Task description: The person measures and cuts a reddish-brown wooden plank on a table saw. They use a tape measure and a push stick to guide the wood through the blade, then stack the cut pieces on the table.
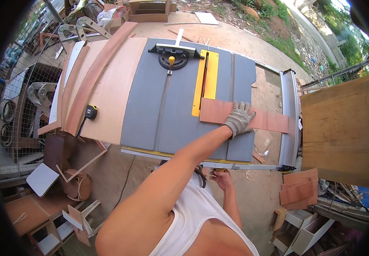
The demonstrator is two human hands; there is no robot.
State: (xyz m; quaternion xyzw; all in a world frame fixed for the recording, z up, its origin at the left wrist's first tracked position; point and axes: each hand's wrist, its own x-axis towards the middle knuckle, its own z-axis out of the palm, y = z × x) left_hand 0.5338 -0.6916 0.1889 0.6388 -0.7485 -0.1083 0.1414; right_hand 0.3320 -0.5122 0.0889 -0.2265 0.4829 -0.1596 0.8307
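Observation:
My left hand [239, 119], in a grey work glove, lies with spread fingers on a reddish-brown wooden board [272, 122]. This board rests across the right side of a grey table saw [150, 115]. Its left end overlaps the near end of the yellow throat plate [211, 77], just short of the blade slot. The board's right end reaches the metal rip fence [290, 115]. Below the saw's front rail [227, 165], my bare right hand [222, 179] has its fingers curled at a small yellow-and-black part, which is mostly hidden.
A miter gauge [171, 59] with a yellow knob sits on the far side of the saw. To the left, a tape measure [91, 112] and long wood strips [95, 77] lie on a plywood panel [116, 89]. A large plywood sheet [342, 128] stands at right, near board offcuts [297, 190].

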